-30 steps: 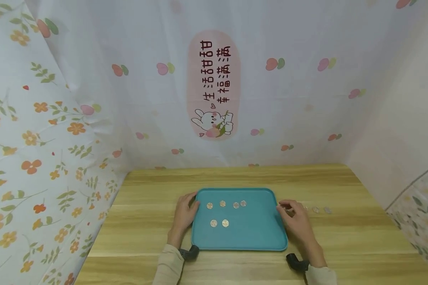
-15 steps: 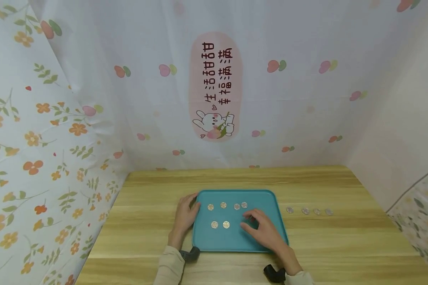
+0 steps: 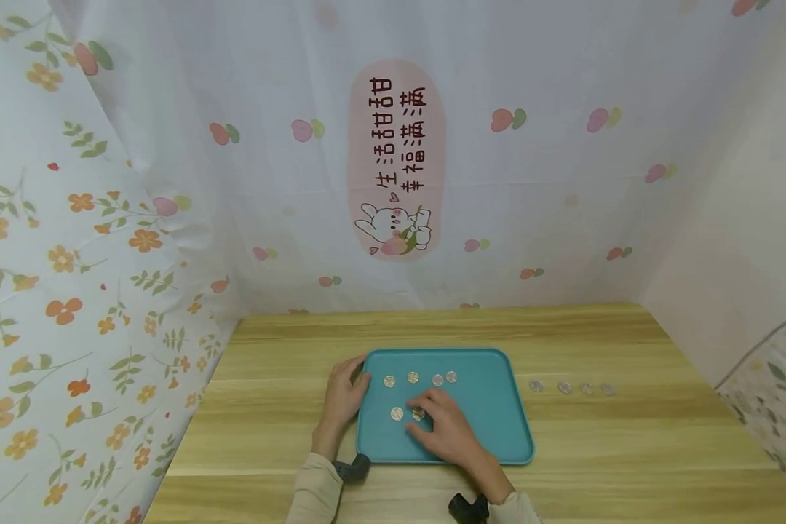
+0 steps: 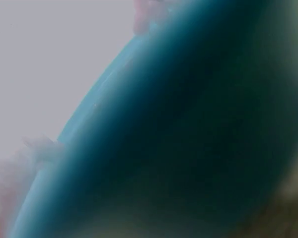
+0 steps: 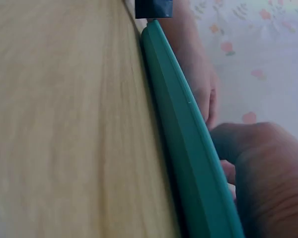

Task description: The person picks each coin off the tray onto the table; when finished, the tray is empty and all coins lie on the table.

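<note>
A wood-grain worktop [image 3: 268, 437] spreads beneath the fingers [image 3: 431, 399]. Beyond them I see a pale curtain [image 3: 268, 182] with a rabbit print [image 3: 393, 222]; left of them, an orange-flowered cloth [image 3: 59, 284].

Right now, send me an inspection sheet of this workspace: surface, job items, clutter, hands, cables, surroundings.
Surface: wood-grain table, flat.
Tray: teal, lying flat on the table.
Tray coins: six, four in the back row, two in front.
Table coins: four, in a row right of the tray.
Clutter: nothing seen.
Left hand: at the tray's left rim; grip unclear.
Right hand: thumb and fingers apart by the front-right coin; contact unclear.
Cables: nothing seen.
Surroundings: printed back cloth, floral left cloth.
</note>
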### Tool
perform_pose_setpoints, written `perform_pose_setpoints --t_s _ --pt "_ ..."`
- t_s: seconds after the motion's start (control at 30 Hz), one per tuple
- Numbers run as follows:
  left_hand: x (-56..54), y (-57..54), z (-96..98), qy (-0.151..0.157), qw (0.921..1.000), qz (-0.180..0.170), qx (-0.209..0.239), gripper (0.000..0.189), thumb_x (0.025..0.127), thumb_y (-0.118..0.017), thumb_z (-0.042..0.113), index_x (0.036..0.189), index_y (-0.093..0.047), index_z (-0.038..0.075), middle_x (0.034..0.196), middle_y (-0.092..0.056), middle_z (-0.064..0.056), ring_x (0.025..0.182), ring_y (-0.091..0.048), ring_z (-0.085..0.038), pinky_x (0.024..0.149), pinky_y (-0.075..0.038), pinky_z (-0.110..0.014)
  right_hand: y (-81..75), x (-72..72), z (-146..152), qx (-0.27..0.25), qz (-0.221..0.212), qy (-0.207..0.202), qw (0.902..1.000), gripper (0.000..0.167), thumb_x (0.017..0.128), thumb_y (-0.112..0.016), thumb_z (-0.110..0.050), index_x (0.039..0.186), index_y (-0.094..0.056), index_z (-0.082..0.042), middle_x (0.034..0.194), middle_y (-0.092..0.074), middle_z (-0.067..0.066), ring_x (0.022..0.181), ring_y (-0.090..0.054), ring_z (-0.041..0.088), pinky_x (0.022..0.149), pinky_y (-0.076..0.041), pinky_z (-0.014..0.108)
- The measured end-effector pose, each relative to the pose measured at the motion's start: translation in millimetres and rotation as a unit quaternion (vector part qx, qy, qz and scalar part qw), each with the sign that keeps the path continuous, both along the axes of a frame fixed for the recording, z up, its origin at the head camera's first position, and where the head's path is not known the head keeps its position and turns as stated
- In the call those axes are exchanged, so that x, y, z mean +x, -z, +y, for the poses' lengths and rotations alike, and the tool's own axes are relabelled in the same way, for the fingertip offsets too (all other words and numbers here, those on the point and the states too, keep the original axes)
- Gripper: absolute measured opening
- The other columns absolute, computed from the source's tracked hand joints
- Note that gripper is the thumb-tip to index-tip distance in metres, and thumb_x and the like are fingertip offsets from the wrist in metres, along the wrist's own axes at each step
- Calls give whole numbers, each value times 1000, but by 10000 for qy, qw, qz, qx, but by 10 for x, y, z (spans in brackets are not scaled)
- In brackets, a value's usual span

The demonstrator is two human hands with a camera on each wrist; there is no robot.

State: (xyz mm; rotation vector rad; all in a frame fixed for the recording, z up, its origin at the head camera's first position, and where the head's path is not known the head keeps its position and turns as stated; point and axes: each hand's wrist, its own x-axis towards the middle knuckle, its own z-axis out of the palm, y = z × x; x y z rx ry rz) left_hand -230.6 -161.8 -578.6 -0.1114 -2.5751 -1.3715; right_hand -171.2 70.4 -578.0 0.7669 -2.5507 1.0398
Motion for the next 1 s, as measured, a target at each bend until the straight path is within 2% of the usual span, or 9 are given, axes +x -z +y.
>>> perform_pose_setpoints --t_s 0.1,0.23,0.33,0.5,0.7,0.8,1.0 --pt "-5 -5 -6 -12 10000 28 -17 40 95 -65 14 135 -61 7 137 -62 -14 132 -50 -34 115 -38 -53 9 -18 -27 131 103 61 9998 28 82 -81 -20 108 -74 -15 97 -60 -5 87 -49 7 76 -46 31" --pt "-8 -3 -9 -9 10000 56 -43 40 95 -65 14 135 -61 7 137 -62 -14 132 -51 -34 114 -39 -53 -1 -13 -28 -14 2 132 9999 23 83 -78 -12 106 -74 -14 94 -60 -5 84 -48 6 73 -45 29" --pt "-6 -3 -5 -4 10000 68 -47 40 95 -65 14 134 -61 7 137 -62 -14 131 -51 -34 113 -39 -53 5 -5 -25 -65 40 336 9994 21 83 -75 -7 102 -74 -14 92 -60 -5 82 -48 6 72 -44 29" --pt "-6 -10 -2 -8 10000 49 12 41 95 -65 14 135 -61 7 138 -62 -14 132 -50 -35 114 -39 -53 26 -5 -23 155 177 752 9969 19 80 -76 -10 97 -75 -16 91 -61 -6 84 -50 8 75 -44 33" --pt "-5 -1 2 6 10000 24 24 41 95 -65 15 135 -61 7 138 -61 -14 132 -50 -34 114 -38 -53 36 -11 -15 207 249 884 9956 15 80 -77 -13 93 -72 -17 89 -59 -5 80 -47 9 75 -44 34" --pt "-6 4 0 10 10000 42 8 41 95 -65 15 135 -61 7 138 -61 -14 132 -50 -35 114 -38 -54 26 -16 -8 157 56 847 9963 14 80 -77 -14 92 -71 -17 87 -58 -6 81 -46 8 75 -42 34" --pt "-1 4 -4 6 10000 94 -24 40 94 -66 14 134 -62 6 137 -62 -15 131 -51 -35 113 -39 -54 -7 -26 21 28 -622 683 9957 16 81 -78 -14 92 -67 -17 87 -55 -8 84 -44 7 77 -37 32"
